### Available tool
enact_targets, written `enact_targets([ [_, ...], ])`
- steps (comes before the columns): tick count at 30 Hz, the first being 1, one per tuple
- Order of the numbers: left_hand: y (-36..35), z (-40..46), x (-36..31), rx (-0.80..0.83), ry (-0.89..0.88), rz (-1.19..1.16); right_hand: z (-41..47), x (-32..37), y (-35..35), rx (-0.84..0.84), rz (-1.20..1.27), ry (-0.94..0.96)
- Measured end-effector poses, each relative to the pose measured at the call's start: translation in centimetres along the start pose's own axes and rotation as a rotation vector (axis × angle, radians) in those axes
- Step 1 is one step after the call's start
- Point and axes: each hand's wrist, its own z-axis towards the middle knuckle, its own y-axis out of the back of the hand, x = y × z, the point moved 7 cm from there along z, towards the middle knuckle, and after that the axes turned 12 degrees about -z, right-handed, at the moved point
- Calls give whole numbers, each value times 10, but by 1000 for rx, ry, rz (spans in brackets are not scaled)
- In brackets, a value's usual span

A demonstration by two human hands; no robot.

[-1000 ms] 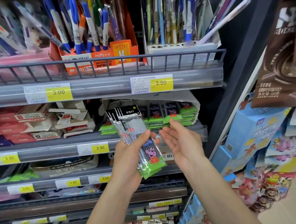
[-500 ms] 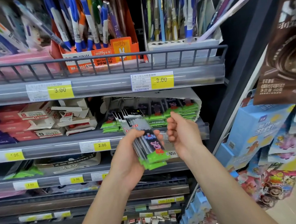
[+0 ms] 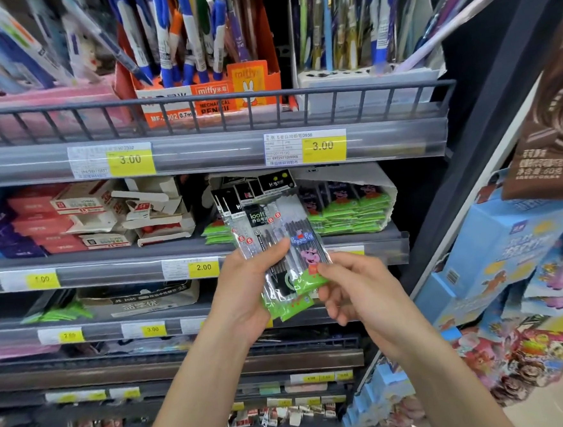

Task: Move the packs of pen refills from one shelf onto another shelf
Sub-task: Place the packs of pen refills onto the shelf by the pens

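Stationery shelving is filling the view, with a middle shelf carrying yellow price tags along its front edge. Just in front of that shelf, the left hand is gripping a fanned bundle of pen refill packs, thumb lying across the front, the packs standing upright with green ends down. The right hand is pinching the lower corner of the frontmost pack with curled fingers. Behind the bundle, more green-ended packs are lying stacked on the middle shelf. Above that shelf, an orange pencil box is standing behind a wire rail.
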Motion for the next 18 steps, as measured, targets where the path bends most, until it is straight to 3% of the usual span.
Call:
enact_targets([
  [5,2,-1,-1,-42,-89,22,4,-2,3,-45,224,-44],
  [13,9,-8,-7,-84,-81,-40,19,8,-3,-137,189,-73],
  [18,15,-11,-9,-109,-73,-101,34,5,-2,-259,346,-96],
])
